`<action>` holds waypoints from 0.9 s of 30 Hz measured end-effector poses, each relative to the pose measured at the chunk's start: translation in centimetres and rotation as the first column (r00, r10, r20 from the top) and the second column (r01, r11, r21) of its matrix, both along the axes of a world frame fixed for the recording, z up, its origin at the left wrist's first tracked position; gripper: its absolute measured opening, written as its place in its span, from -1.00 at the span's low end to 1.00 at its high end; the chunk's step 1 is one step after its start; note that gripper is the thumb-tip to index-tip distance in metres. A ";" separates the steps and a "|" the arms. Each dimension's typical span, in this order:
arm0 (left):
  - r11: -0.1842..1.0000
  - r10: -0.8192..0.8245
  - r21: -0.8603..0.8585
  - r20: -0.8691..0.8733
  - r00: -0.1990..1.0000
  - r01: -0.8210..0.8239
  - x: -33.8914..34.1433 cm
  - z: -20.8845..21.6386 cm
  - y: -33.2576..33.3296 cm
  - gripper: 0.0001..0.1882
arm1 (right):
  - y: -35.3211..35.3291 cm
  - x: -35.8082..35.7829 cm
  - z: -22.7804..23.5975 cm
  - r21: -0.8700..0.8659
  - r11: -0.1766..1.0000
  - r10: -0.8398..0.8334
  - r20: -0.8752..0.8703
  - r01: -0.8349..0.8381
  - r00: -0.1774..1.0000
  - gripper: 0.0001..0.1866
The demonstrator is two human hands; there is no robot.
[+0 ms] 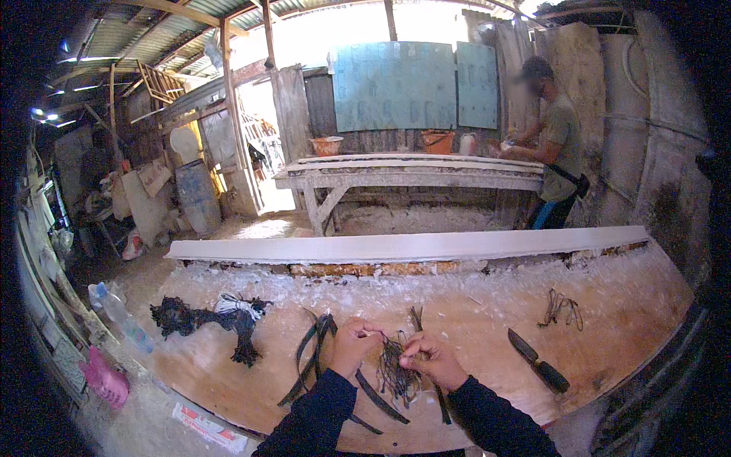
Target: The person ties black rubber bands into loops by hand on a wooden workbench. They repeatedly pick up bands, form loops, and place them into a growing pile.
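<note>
Both of my hands work over a bundle of thin dark cords (397,373) at the near middle of the wooden table. My left hand (354,346) is closed, with its fingertips pinching the bundle's upper end. My right hand (435,362) pinches strands at the bundle's right side with thumb and fingers. Flat black strips (306,352) lie beside and partly under my left hand, and another black strip (443,404) runs below my right hand. To the right rests a knife (537,361) with a dark blade and handle. Beyond it is a small looped tangle of cord (562,309).
Left on the table (487,320) lies a heap of black cords (245,335) with white string (236,305). A long white moulding (411,245) spans the far edge. Plastic bottles (122,316) and a pink basket (105,378) are at left. A person (560,137) stands at a far bench (411,179).
</note>
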State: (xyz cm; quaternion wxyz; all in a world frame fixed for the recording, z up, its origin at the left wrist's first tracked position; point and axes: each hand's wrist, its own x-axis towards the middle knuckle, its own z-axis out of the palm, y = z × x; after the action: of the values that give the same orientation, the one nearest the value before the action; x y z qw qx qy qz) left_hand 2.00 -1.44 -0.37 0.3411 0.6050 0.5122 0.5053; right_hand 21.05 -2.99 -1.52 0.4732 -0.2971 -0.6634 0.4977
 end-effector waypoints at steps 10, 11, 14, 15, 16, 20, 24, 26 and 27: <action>0.990 0.078 0.127 -0.158 0.984 -0.058 0.4 0.4 -0.5 -0.96 | -0.5 0.1 0.8 -0.041 0.963 0.269 0.018 -0.268 0.963 -0.84; 0.990 0.063 0.135 -0.136 0.989 -0.045 0.6 0.5 -0.6 -0.95 | -0.5 0.2 0.8 -0.046 0.967 0.251 0.041 -0.249 0.967 -0.85; 0.987 0.020 0.161 -0.057 0.998 -0.010 0.9 0.1 -0.3 -0.93 | -0.5 0.5 0.7 -0.176 0.946 0.254 -0.113 -0.271 0.961 -0.85; 0.994 0.011 0.113 -0.040 0.999 -0.007 1.0 -0.2 -0.1 -0.93 | -0.5 0.5 0.7 -0.177 0.949 0.245 -0.105 -0.261 0.964 -0.85; 0.982 0.012 0.189 -0.069 0.998 0.002 0.9 -0.5 0.1 -0.93 | -0.5 0.6 0.7 -0.167 0.955 0.234 -0.092 -0.247 0.968 -0.85; 0.974 -0.001 0.223 -0.132 0.991 0.031 0.8 -1.5 0.5 -0.90 | -0.4 0.3 0.5 -0.101 0.953 0.276 -0.089 -0.285 0.957 -0.87; 0.972 -0.031 0.225 -0.132 0.991 0.061 1.2 -1.9 0.5 -0.89 | -0.1 0.6 0.3 -0.133 0.937 0.318 -0.058 -0.323 0.946 -0.92; 0.965 -0.028 0.255 -0.137 0.990 0.063 1.2 -1.9 0.5 -0.90 | 0.0 0.8 0.2 -0.142 0.938 0.311 -0.054 -0.316 0.949 -0.92; 0.955 -0.012 0.290 -0.158 0.987 0.058 1.2 -1.8 0.4 -0.90 | 0.0 0.9 0.2 -0.164 0.941 0.289 -0.070 -0.297 0.955 -0.93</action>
State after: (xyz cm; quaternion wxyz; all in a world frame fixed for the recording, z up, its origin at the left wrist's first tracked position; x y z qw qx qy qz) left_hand 3.19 -1.00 -2.19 0.2156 0.6953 0.4454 0.5213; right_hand 21.98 -2.98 -1.28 0.3813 -0.2235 -0.6437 0.6247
